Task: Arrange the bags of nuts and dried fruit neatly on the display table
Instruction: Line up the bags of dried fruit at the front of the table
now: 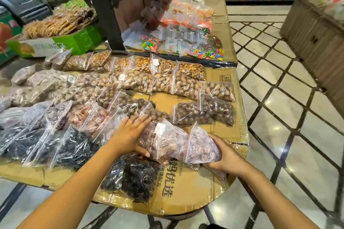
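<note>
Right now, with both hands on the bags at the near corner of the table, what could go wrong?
1. The right hand grips the pinkish bag by the edge of the table; if it is let go there, it may slide to the floor.
2. The dark fruit bag lies close to the near edge; an arm sweep could push it off.
3. The left hand presses flat on the reddish-brown bag; hard pressure might crush nuts or open its seal.
</note>
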Available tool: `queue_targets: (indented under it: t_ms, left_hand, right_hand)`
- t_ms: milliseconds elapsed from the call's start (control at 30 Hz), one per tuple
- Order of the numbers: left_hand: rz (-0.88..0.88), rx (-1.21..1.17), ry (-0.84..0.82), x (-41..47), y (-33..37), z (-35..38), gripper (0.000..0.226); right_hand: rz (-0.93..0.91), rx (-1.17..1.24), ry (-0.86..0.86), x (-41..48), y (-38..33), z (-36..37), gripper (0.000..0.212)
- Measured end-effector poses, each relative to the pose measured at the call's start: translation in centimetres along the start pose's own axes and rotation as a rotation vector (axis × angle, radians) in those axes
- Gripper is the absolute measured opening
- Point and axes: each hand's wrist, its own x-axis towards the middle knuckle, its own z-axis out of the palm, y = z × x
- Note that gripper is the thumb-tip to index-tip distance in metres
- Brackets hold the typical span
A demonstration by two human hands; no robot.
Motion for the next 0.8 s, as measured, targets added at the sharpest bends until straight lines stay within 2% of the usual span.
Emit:
queue_targets:
  t_ms: [133, 233, 333, 500, 600, 700, 800]
  left_hand:
    - [0.013, -0.05, 0.042, 0.6, -0.8, 1.5, 0.136]
    - [0.006, -0.025, 0.076, 0.9, -1.1, 1.7, 0.134]
    - [0.02, 0.056, 0.163, 1.0, -1.2, 2.3, 0.129]
    - [0.005, -0.021, 0.235, 0.6, -1.6, 3.2, 0.127]
    - [0.032, -0.025, 0.21, 0.1, -2.9, 3.9, 0.127]
    - [0.013, -0.017, 0.321, -1.0, -4.9, 2.8, 0.126]
    - [-0.05, 0.007, 0.397, -2.6, -7.3, 1.1, 0.116]
  right_hand:
    - [0.04, -0.135, -0.037, 0.2, -0.3, -0.2, 0.122]
    - [0.089, -0.099, -0.017, -0.1, -1.0, -0.2, 0.134]
    - [0.087, -0.135, 0.019, 0.1, -1.6, 0.4, 0.128]
    - [0.058, -0.155, -0.034, 0.6, -2.1, 0.0, 0.106]
    - [0.08, -0.257, -0.068, 0.3, -3.4, -0.4, 0.115]
    - [0.122, -0.252, -0.076, 0.4, -5.6, -0.1, 0.133]
    - [0.052, -0.246, 0.021, 1.5, -10.0, 0.6, 0.126]
